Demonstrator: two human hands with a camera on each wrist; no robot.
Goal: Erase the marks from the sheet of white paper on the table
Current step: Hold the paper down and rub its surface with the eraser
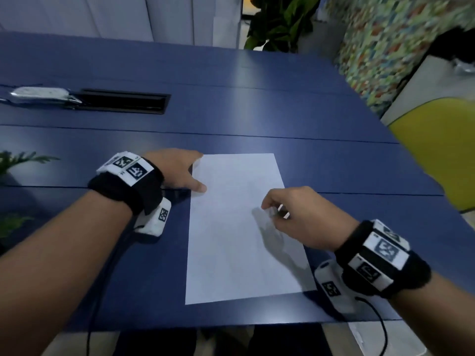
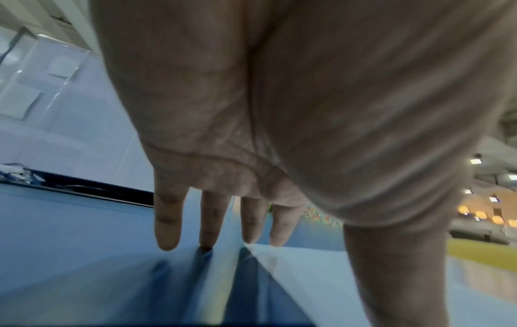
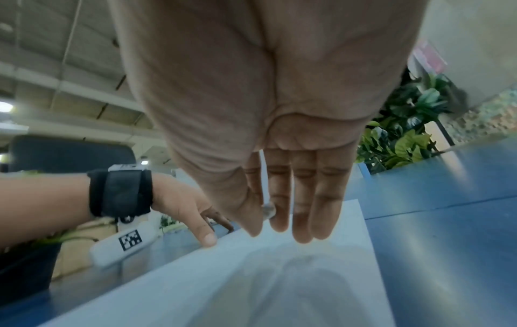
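Note:
The sheet of white paper (image 1: 239,240) lies lengthwise on the blue table (image 1: 257,111); any marks on it are too faint to make out. My left hand (image 1: 191,173) rests at the sheet's far left corner, fingers straight, with the thumb pressing on the left edge. In the left wrist view the fingertips (image 2: 207,239) touch the table beside the paper (image 2: 307,276). My right hand (image 1: 270,206) hovers just over the middle right of the sheet and pinches a small pale eraser (image 1: 273,212) between thumb and forefinger. The right wrist view shows the eraser (image 3: 269,210) above the paper (image 3: 251,276).
A black cable slot (image 1: 123,101) and a white power strip (image 1: 41,95) sit at the far left of the table. A plant (image 1: 15,160) pokes in at the left edge. A yellow chair (image 1: 442,150) stands to the right. The table's front edge runs close below the sheet.

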